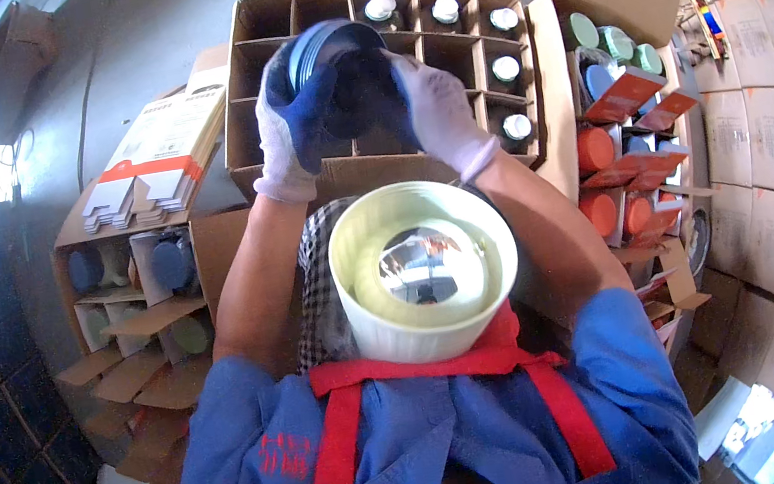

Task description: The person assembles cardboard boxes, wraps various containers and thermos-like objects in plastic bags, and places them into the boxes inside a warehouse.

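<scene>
My left hand [295, 116], in a white and blue glove, grips a dark blue round threaded part [334, 41], its ridged rim tilted up. My right hand [432, 102], gloved the same way, is against its other side; the fingers of both hands are dark and partly hidden. Both hands are above a divided cardboard box [345, 170], where several pieces with white caps [507, 68] stand in cells at the right and back. Close to my chest stands a pale cream cylindrical container [411, 344] with a shiny round reflecting piece [421, 267] inside.
At the left, folded white and orange cartons [152, 146] lie on an open box [135, 282] of blue-ended and pale cylinders. At the right, another open box [553, 94] holds green, blue and orange-red cylinders [595, 150]. Stacked cartons [733, 126] line the far right.
</scene>
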Action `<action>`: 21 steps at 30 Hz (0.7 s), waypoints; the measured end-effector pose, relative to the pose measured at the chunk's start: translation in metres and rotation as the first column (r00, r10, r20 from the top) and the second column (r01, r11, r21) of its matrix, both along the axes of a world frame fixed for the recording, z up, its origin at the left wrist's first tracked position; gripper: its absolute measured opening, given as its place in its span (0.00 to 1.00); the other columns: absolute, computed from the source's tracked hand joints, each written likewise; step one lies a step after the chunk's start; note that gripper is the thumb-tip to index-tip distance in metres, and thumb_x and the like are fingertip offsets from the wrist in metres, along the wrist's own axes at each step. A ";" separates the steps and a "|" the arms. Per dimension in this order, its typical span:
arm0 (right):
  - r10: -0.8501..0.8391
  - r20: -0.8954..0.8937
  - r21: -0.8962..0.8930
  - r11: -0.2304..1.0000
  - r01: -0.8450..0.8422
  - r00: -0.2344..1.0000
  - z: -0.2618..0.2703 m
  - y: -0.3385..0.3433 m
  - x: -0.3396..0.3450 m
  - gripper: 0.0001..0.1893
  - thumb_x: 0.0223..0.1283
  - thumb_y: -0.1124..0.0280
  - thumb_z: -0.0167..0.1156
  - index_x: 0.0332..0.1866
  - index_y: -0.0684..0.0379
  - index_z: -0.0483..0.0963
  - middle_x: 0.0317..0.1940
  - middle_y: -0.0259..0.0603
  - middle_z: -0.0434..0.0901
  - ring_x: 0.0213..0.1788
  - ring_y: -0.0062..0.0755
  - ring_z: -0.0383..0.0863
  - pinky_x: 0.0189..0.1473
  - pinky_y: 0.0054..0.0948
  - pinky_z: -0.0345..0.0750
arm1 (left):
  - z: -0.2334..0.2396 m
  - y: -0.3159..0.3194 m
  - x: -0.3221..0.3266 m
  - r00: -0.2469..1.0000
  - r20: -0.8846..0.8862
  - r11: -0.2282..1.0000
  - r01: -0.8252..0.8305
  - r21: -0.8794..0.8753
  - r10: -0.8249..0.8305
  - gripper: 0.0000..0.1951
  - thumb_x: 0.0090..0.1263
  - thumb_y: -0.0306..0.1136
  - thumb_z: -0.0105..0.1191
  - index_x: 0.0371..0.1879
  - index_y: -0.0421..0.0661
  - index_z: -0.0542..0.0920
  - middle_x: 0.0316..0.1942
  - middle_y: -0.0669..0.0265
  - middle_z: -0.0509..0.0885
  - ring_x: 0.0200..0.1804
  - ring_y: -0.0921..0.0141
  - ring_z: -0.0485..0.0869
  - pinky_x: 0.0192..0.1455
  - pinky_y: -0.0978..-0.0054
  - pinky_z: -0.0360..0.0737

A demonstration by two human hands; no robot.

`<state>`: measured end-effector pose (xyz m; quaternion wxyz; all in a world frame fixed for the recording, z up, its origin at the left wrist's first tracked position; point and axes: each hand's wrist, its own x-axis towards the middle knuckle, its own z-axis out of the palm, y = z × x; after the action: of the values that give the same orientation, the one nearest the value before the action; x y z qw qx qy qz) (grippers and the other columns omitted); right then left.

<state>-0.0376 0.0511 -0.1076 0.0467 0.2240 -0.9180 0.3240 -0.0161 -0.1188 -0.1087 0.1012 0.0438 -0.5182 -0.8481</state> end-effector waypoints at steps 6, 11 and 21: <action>-0.018 -0.396 -0.108 0.994 -0.027 0.918 0.075 0.002 0.030 0.19 0.57 0.70 0.60 0.54 0.66 0.72 0.43 0.53 0.79 0.43 0.47 0.82 0.49 0.37 0.77 | 0.057 -0.003 0.025 0.984 -0.152 0.989 0.069 -0.132 -0.089 0.24 0.65 0.27 0.57 0.60 0.37 0.69 0.54 0.60 0.77 0.53 0.70 0.78 0.58 0.74 0.75; 0.303 0.527 -0.783 0.536 0.316 0.794 0.069 0.058 0.064 0.20 0.68 0.62 0.42 0.50 0.67 0.75 0.44 0.47 0.82 0.46 0.36 0.81 0.52 0.33 0.76 | 0.110 -0.019 0.062 0.893 -0.402 0.936 0.053 -0.349 -0.201 0.32 0.61 0.28 0.62 0.64 0.37 0.65 0.57 0.57 0.76 0.57 0.66 0.76 0.60 0.70 0.75; 0.685 0.497 -0.837 0.218 0.501 0.532 0.055 0.045 0.117 0.39 0.68 0.40 0.33 0.62 0.73 0.64 0.59 0.57 0.71 0.59 0.46 0.74 0.66 0.39 0.67 | 0.119 0.000 0.086 0.516 -0.225 0.382 0.220 -0.898 -0.827 0.20 0.53 0.37 0.59 0.45 0.41 0.83 0.48 0.55 0.83 0.51 0.57 0.82 0.56 0.66 0.78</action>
<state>0.0795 0.0963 -0.0521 -0.2950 0.0229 -0.3710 0.8802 0.0699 -0.1187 0.0106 -0.0180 -0.4866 -0.7394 -0.4650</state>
